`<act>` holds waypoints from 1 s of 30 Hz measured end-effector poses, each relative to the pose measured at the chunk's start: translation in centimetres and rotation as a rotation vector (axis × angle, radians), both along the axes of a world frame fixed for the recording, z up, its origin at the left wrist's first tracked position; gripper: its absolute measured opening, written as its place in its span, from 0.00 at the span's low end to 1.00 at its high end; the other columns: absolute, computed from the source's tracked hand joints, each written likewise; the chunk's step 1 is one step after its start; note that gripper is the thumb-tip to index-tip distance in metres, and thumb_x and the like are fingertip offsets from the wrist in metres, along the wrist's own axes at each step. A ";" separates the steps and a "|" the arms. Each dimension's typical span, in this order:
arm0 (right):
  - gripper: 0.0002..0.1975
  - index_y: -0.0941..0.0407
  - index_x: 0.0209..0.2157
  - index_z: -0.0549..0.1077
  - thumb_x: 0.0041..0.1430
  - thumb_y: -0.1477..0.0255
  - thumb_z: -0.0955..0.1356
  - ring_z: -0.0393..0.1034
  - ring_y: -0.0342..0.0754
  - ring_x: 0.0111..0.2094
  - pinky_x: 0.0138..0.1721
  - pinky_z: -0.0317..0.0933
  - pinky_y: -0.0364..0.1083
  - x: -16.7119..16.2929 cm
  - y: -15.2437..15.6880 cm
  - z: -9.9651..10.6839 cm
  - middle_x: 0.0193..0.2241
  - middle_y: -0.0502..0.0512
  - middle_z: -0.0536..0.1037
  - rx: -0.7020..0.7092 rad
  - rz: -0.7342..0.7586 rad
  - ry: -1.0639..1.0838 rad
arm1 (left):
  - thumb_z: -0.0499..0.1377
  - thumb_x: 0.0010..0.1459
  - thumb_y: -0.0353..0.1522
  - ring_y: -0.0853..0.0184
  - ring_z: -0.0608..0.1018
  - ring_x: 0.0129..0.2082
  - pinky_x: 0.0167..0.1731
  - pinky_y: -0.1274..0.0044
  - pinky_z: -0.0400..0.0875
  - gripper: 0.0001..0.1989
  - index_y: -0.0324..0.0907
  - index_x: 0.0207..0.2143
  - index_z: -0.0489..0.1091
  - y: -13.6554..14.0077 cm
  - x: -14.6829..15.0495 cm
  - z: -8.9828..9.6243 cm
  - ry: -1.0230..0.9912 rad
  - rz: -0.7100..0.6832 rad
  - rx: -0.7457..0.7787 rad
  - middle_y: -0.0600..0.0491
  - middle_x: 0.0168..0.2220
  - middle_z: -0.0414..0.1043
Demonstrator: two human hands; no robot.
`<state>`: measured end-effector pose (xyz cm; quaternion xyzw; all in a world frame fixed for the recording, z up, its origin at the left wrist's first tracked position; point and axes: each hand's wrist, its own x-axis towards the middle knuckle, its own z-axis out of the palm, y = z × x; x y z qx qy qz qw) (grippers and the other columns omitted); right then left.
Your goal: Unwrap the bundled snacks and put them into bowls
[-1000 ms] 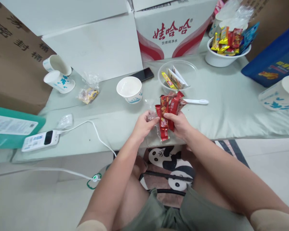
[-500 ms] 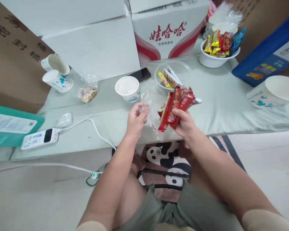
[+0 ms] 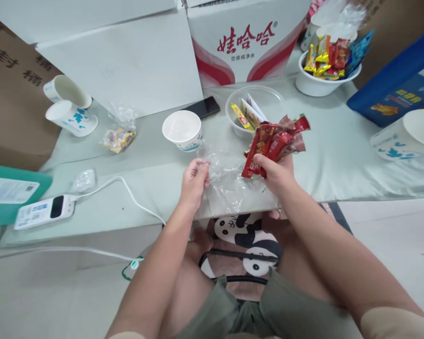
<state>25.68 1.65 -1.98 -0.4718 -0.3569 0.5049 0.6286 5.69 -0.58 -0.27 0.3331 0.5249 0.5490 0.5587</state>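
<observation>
Thumb against fingers, the left hand (image 3: 194, 182) pinches crinkled clear plastic film (image 3: 226, 182) near the cloth-covered table's (image 3: 339, 160) near edge. To its right, the right hand (image 3: 278, 174) closes around glossy, flat red snack packets (image 3: 277, 145), which partly hide the round transparent tub (image 3: 273, 102); overlap obscures their count.

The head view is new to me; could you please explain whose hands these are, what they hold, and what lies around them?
No robot here: a camera worn on a person's head looks down at that person's own bare hands. The left hand pinches a crinkled clear plastic wrapper; the right hand grips a bunch of shiny red packets. On the pale green cloth stand a white paper cup with blue print, a round clear plastic bowl and a round white bowl of colourful packets. A flat black phone lies behind the cup.
</observation>
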 end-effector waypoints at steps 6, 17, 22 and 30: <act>0.22 0.53 0.41 0.76 0.43 0.64 0.79 0.78 0.55 0.43 0.52 0.72 0.61 -0.8 -0.7 -1.0 0.40 0.53 0.83 -0.061 0.127 -0.064 | 0.72 0.43 0.52 0.79 0.50 0.13 0.12 0.84 0.48 0.27 0.43 0.34 0.68 -0.3 0.8 0.4 -0.076 -0.207 -0.056 0.67 0.15 0.50; 0.21 0.50 0.39 0.75 0.41 0.70 0.80 0.75 0.56 0.50 0.59 0.67 0.58 -2.2 -2.3 0.8 0.41 0.53 0.80 -0.006 0.229 -0.057 | 0.72 0.47 0.46 0.75 0.61 0.17 0.16 0.80 0.56 0.21 0.42 0.35 0.73 -1.0 1.9 -0.3 0.109 -0.277 0.003 0.60 0.21 0.65; 0.21 0.49 0.31 0.69 0.38 0.74 0.80 0.73 0.54 0.43 0.58 0.68 0.57 -2.3 -2.6 1.1 0.35 0.50 0.76 0.083 0.315 -0.188 | 0.71 0.49 0.45 0.67 0.74 0.30 0.31 0.78 0.69 0.18 0.42 0.35 0.77 -0.7 1.5 -0.4 0.124 -0.208 0.132 0.53 0.30 0.75; 0.18 0.50 0.30 0.68 0.41 0.73 0.79 0.69 0.51 0.34 0.53 0.68 0.58 -2.0 -2.6 0.5 0.28 0.47 0.71 0.139 0.331 -0.280 | 0.68 0.53 0.47 0.69 0.75 0.31 0.32 0.79 0.70 0.19 0.43 0.39 0.77 -0.9 1.2 -1.5 0.143 -0.135 0.146 0.53 0.33 0.76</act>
